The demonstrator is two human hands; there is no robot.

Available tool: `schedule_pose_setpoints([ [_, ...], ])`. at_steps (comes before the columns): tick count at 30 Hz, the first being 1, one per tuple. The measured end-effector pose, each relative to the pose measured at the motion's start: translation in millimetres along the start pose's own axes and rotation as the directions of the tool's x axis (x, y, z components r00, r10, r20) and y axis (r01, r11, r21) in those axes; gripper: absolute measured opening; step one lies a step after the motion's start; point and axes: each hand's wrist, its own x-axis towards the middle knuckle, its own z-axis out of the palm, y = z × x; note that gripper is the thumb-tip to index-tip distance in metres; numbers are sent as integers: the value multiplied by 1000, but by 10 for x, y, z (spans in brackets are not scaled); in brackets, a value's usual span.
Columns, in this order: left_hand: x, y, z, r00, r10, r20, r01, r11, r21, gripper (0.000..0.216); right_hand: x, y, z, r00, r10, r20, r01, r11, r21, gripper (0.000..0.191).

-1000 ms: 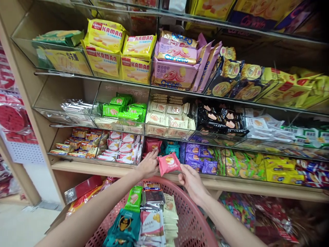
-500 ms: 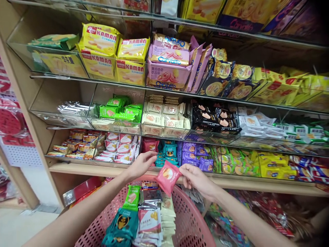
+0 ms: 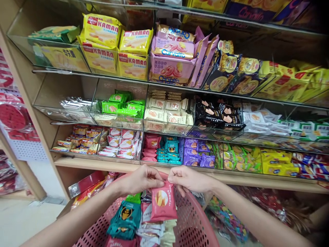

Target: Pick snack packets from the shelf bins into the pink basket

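Over pink basket (image 3: 195, 223): left hand (image 3: 140, 179) and right hand (image 3: 189, 178) both pinch pink snack packet (image 3: 162, 202), lowered from shelf level since earlier.

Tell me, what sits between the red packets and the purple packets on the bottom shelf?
Teal snack packets, stacked in their own compartment, seen in the head view.

We have brought the pink packet (image 3: 162, 201) down from the shelf front to above the basket (image 3: 195, 223). Our left hand (image 3: 140, 179), formerly clear of it, now pinches its top edge alongside our right hand (image 3: 189, 179); the packet hangs below the fingers.
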Motion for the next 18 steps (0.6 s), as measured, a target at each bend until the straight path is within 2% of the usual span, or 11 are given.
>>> schedule_pose_setpoints([
  [3,-84,11,55,997,0,-82,-2,1000,-23,30,-29,46,57,999,20,-39,-18,998,52,29],
  [6,-198,32,73,981,-43,-192,30,997,-73,31,-63,150,154,983,39,-180,-14,990,138,37],
  [9,-326,33,62,942,-94,-324,47,988,-148,33,-102,251,341,961,89,-261,8,937,348,46],
  [13,-527,-20,71,872,-151,-466,45,972,-230,34,-154,275,708,971,127,-204,46,735,676,40],
  [15,-660,-56,100,849,-182,-496,50,962,-268,35,-173,231,896,977,140,-163,31,657,753,37],
  [18,-905,-116,159,833,-229,-503,82,951,-298,35,-188,149,1145,979,170,-111,-12,596,803,39],
])
